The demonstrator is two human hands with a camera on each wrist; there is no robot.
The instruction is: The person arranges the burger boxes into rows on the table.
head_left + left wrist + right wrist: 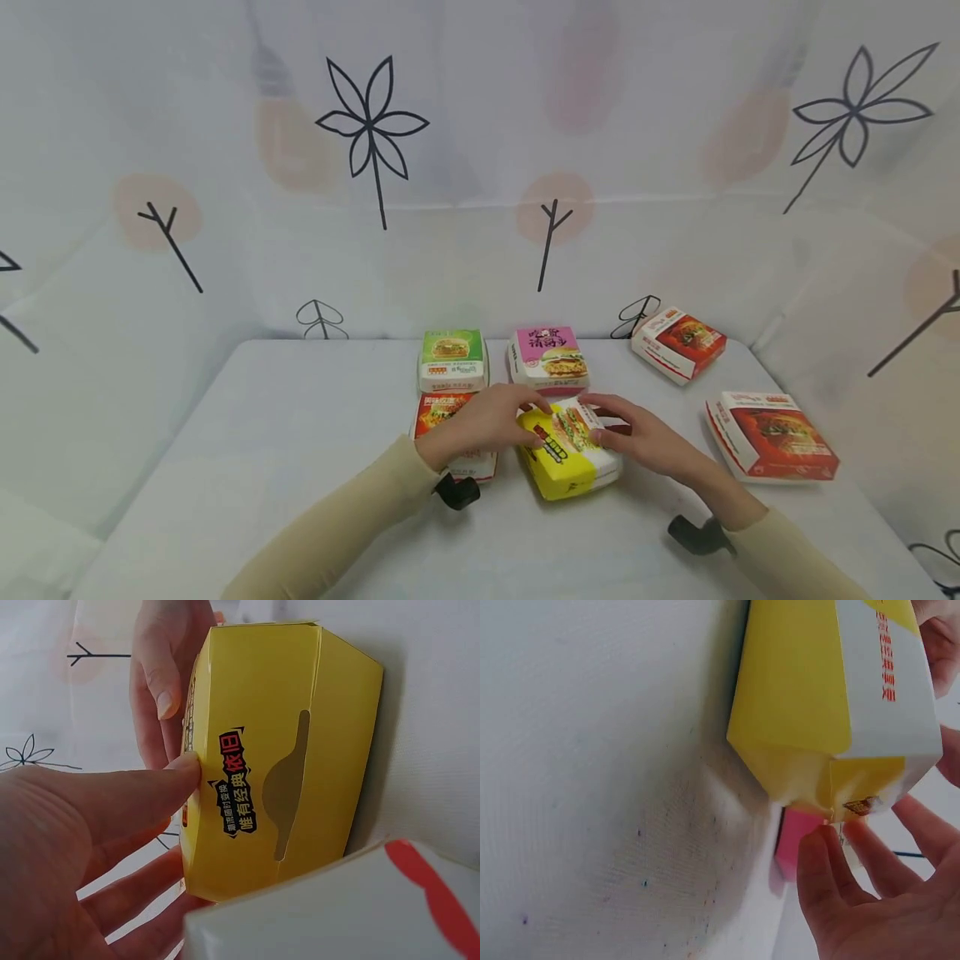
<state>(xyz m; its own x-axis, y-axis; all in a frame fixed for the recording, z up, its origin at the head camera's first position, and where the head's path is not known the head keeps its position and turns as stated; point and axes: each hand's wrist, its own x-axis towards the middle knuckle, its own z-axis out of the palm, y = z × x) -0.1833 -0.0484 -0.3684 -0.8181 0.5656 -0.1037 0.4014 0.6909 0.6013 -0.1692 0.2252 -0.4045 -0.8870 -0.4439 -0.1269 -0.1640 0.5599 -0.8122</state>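
Observation:
A yellow-and-white burger box [558, 471] with a burger printed on its lid sits between both hands, slightly turned. My left hand [480, 427] holds its left side, thumb on the near edge and fingers reaching to the back. In the left wrist view, the left thumb [150, 787] presses the yellow lid's edge beside a slotted tab. My right hand [645, 433] holds the box's right side, thumb and bent fingers at the edge. In the right wrist view, the right fingertips [866, 832] are at the box's corner.
Left of the yellow box is a red burger box [438, 408], partly behind my left arm. Behind stand a green box [452, 354] and a pink box [551, 350]. Two more red boxes, one at the back [686, 333], one nearer [783, 433], lie to the right on the white table [300, 417].

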